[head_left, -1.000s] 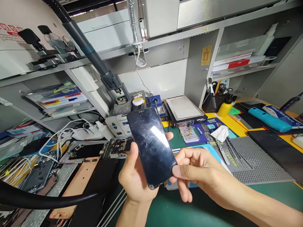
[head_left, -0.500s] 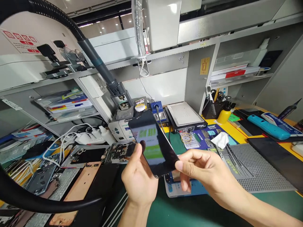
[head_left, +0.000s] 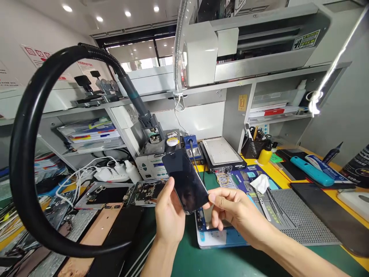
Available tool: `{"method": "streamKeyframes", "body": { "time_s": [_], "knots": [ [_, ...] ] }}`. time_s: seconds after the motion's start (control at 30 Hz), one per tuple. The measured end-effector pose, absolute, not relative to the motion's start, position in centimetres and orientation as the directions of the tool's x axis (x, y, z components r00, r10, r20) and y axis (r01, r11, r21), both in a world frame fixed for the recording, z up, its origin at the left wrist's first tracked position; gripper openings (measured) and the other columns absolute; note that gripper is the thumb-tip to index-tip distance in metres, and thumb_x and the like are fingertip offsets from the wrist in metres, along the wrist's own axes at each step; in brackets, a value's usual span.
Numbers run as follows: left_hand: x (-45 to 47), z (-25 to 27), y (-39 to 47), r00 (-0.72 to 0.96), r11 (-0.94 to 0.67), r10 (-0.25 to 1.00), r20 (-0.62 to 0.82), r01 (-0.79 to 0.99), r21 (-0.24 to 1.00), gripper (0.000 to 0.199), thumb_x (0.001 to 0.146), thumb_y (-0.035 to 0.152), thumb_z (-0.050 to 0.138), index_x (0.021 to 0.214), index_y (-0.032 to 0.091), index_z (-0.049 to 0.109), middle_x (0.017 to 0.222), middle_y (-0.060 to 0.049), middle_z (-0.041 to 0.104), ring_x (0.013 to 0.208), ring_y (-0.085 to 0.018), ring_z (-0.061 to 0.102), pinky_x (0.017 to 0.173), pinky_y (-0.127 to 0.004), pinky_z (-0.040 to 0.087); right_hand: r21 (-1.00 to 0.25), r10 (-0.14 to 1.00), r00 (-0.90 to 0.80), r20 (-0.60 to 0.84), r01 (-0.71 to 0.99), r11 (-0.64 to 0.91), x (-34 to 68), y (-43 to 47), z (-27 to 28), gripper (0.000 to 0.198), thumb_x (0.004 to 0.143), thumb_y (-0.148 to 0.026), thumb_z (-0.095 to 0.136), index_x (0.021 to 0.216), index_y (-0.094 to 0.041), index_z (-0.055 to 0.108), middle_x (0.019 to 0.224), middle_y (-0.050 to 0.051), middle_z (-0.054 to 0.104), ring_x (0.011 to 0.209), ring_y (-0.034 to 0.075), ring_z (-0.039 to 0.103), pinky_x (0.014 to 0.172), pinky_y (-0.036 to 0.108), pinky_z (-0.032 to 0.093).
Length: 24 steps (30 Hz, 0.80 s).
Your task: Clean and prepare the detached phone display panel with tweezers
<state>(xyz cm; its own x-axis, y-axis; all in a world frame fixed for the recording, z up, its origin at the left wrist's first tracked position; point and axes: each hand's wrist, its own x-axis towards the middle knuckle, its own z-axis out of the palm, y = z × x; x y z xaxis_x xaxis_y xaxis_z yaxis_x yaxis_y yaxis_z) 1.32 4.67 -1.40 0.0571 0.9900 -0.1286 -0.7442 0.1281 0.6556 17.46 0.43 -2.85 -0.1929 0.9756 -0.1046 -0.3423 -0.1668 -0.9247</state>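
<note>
A dark, glossy phone screen (head_left: 186,182) is tilted up in front of me between both hands. My left hand (head_left: 170,219) cups it from below and behind, its thumb lying along the left edge; the other fingers are hidden behind it. At the lower right corner, my right hand (head_left: 230,207) pinches the edge between thumb and forefinger. Under my right hand lies a blue and white work mat (head_left: 207,239) with a phone frame (head_left: 201,221) on it, partly covered by my fingers.
A black flexible hose (head_left: 23,154) loops across the left side. Opened phone parts, including a copper-coloured back plate (head_left: 100,227), crowd the left. On the right, tweezers (head_left: 263,206) and a crumpled white wipe (head_left: 261,183) rest by a perforated grey mat (head_left: 311,227). Behind stands a heating plate (head_left: 221,150).
My view has shifted, so the bench and shelves appear lower or moved sideways. The green and white reflection on the phone screen is gone, leaving it dark. Both hands keep their hold.
</note>
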Motion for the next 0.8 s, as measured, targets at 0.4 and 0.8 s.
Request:
{"method": "streamKeyframes", "body": {
  "time_s": [0.4,0.8],
  "knots": [
    [0.9,-3.1,5.7,-0.047,-0.115,0.993,0.106,-0.496,0.861,0.02,0.085,0.038,0.074,0.081,0.019,0.071,0.079,0.001,0.067,0.077,-0.014,0.061,0.073,-0.025,0.048,-0.997,0.996,-0.046,0.081,-0.011,0.081,17.0,0.1,-3.4,0.037,0.097,-0.051,0.058,0.095,-0.016,0.068,0.056,0.001,0.065,0.049,0.015,0.06,0.051,0.027,0.048],
    [-1.0,-2.8,3.0,0.06,-0.211,0.966,0.25,-0.37,0.905,0.065,0.081,0.038,0.077,0.139,0.025,0.052,0.132,-0.012,0.066,0.121,-0.032,0.062,0.11,-0.051,0.04,-0.554,0.69,-0.231,0.686,0.447,0.702,17.8,-0.8,-4.3,0.029,0.098,-0.013,0.05,0.119,-0.021,0.069,0.102,0.012,0.069,0.082,0.02,0.066,0.069,0.032,0.053]
  ]
}}
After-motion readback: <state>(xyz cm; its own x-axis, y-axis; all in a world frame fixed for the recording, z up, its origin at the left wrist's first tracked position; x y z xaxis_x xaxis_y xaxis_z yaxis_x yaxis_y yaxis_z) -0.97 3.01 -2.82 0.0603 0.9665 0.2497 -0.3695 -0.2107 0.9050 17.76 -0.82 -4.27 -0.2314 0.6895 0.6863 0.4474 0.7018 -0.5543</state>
